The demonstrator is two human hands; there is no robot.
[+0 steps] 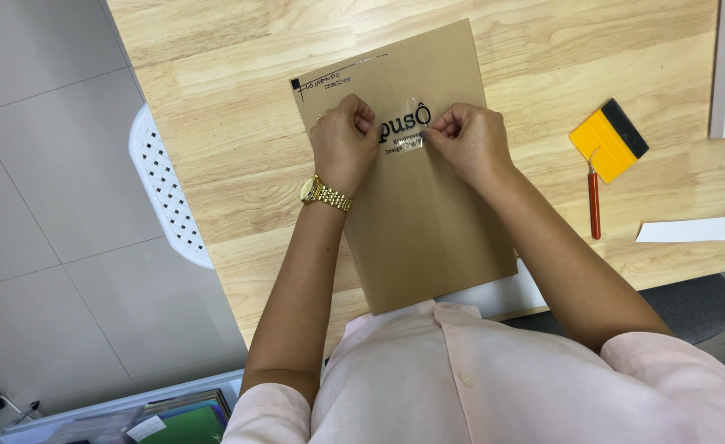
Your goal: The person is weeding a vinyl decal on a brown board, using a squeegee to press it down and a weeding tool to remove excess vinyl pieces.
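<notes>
Seen from above: brown kraft envelope [416,205] lying flat on a light wooden tabletop [239,123], its near edge overhanging toward the torso. Near the upper middle of the envelope, a clear transfer film [404,131] carrying black lettering, pressed against the paper. Left hand [342,144] curled into a loose fist at the film's left end, fingertips pinched narrowly on that edge; gold wristwatch [323,194] on the wrist. Right hand [469,140] likewise curled at the film's right end, thumb and forefinger closed tightly on that edge. Film thus spanning the gap between the two sets of fingertips, touching both; whether lifted off the paper or flat, not discernible. To the right, well apart from the hands: yellow squeegee with a dark felt edge [609,140], a red-handled tool [594,205] just beside it, and a white paper strip [683,229] nearer the table edge. White perforated chair back [161,181] at left, beyond the table.
</notes>
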